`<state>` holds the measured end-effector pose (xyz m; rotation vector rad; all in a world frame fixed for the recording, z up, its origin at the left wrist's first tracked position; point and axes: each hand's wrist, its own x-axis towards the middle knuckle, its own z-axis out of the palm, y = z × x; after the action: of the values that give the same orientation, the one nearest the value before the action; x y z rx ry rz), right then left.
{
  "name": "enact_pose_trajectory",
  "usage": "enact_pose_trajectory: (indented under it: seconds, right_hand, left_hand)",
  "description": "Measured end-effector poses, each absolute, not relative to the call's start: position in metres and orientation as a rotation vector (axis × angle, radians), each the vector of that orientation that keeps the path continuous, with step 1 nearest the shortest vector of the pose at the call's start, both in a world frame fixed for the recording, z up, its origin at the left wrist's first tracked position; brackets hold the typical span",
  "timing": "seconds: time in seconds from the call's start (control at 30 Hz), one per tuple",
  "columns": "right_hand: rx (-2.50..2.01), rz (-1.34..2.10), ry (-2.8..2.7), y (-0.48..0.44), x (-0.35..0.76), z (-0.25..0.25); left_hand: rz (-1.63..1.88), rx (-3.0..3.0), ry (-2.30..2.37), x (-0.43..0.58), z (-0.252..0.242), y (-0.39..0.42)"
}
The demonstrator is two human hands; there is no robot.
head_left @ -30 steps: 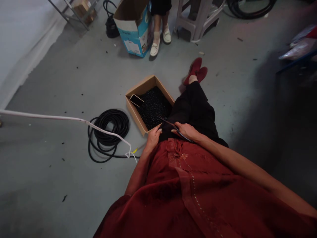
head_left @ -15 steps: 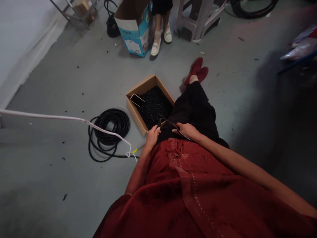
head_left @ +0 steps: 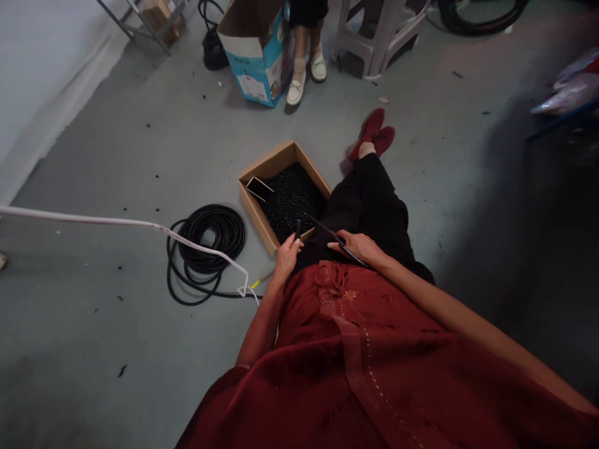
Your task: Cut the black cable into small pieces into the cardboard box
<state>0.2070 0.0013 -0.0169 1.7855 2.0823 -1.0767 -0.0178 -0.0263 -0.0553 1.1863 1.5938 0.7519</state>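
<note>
From the head camera, with the clock centred mid-view, a seated person in a red tunic (head_left: 346,374) works above a gray floor (head_left: 154,349). At 7 o'clock, the left hand (head_left: 286,257) is closed around a black cable end (head_left: 298,229), which points toward 12. At 4 o'clock, the right hand (head_left: 360,246) wraps the handle of a slim dark bladed tool (head_left: 352,254), its tip angled toward 10, just beside the cable end but apart from it. Just toward 11 sits an open cardboard box (head_left: 255,215) of small black pieces (head_left: 294,193). A coil of black cable (head_left: 231,232) lies at 9, a white cord (head_left: 116,221) stretching across that side. Farther off, a blue-and-white carton (head_left: 253,68) stands at 11, a co-worker's white loafers (head_left: 296,91) at 12, and a plastic stool (head_left: 374,53) at 1.
</note>
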Motion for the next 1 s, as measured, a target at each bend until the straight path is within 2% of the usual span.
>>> enact_pose_trajectory:
  seconds: [0.47, 1.0]
  right_hand:
    - [1.663, -1.111, 2.276, -0.001, 0.204, -0.009]
    - [1.559, -1.110, 2.333, -0.003, 0.200, 0.002]
  left_hand:
    - [0.854, 1.046, 1.504, -0.014, -0.047, -0.024]
    - [0.796, 1.097, 1.556, -0.011, -0.043, -0.022]
